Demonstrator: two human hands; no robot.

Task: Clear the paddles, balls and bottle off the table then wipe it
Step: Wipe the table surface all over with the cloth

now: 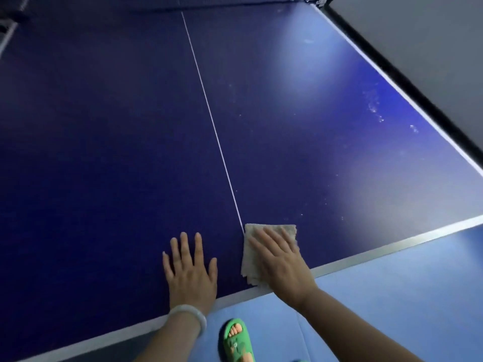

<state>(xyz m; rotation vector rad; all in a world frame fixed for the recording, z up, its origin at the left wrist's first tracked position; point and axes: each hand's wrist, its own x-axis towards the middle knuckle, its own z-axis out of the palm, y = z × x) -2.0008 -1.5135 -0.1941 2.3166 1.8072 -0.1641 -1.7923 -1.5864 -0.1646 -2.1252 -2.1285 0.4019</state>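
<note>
A dark blue table-tennis table (pixel 109 131) fills the view, with a thin white centre line running away from me. My right hand (pixel 281 265) presses flat on a folded beige cloth (pixel 252 259) near the table's front edge, just right of the centre line. My left hand (pixel 189 270) rests flat on the bare table surface to the left of the line, fingers straight and spread. No paddles, balls or bottle appear in view.
The net (pixel 235 2) runs along the far end, with its clamp (pixel 312 0) at the right corner. Pale dusty smudges (pixel 373 105) mark the right side of the table. Blue floor (pixel 392 296) and my green sandal (pixel 236 340) lie below the front edge.
</note>
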